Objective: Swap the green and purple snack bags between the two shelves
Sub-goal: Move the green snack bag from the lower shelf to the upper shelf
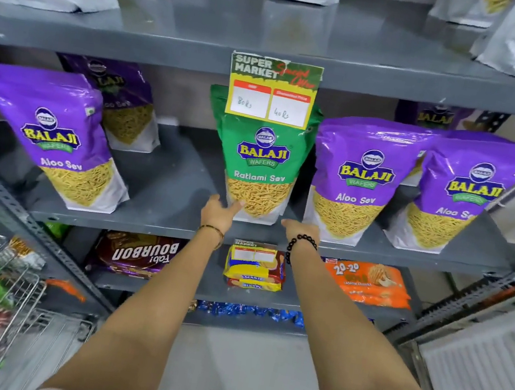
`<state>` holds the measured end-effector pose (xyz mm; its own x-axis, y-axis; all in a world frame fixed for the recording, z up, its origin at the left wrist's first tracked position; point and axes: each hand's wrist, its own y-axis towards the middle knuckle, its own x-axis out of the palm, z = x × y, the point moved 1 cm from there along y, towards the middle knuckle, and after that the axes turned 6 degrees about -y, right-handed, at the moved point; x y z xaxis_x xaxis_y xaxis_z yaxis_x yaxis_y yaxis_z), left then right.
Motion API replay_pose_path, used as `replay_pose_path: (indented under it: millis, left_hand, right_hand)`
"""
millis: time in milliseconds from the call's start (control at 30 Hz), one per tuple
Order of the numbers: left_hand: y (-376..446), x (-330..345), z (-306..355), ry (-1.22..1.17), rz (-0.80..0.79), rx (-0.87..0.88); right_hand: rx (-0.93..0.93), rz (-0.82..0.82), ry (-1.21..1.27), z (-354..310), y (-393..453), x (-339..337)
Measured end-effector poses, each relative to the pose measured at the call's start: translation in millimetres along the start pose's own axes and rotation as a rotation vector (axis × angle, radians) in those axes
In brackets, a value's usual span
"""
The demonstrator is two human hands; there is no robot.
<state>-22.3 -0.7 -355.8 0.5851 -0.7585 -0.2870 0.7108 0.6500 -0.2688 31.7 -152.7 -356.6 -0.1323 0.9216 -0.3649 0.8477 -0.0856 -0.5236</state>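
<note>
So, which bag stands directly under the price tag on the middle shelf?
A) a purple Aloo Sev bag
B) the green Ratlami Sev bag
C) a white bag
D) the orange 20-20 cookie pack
B: the green Ratlami Sev bag stands upright right below the price tag, with purple Aloo Sev bags on both sides and both hands near its base.

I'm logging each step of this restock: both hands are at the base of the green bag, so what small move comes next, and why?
Probably close both hands on the green bag and lift it off the shelf. The left hand and right hand flank its base, open, and it stands alone among purple bags.
</note>
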Motion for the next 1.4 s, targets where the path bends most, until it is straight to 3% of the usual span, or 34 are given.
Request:
replay_pose_path:
  millis: [300,600,1000,1200,1400]
  left_hand:
    - [20.2,-2.1,17.0,-0.135,-0.103,0.054]
    - [1.1,-30.8,4.3,-0.147,-0.137,0.124]
    - [-64.6,-97.3,-8.6,-0.142,-0.183,0.262]
    - [-89.6,-122.1,37.8,-0.144,-0.186,0.406]
    - [-115.4,-139.6,137.1,-0.247,-0.177,0.642]
  right_hand:
    - [-0.271,-0.235,0.022,-45.6,18.4,21.4]
    - [-0.334,-0.286,-0.098,-32.5,2.5,17.8]
    - [-0.537,-0.359,0.102,3.4,-76.7,3.1]
    - [-0.669,-0.407,0.170,-27.5,-122.1,-32.7]
    - [-0.825,-0.380,0.266,-100.0,-158.8,-89.4]
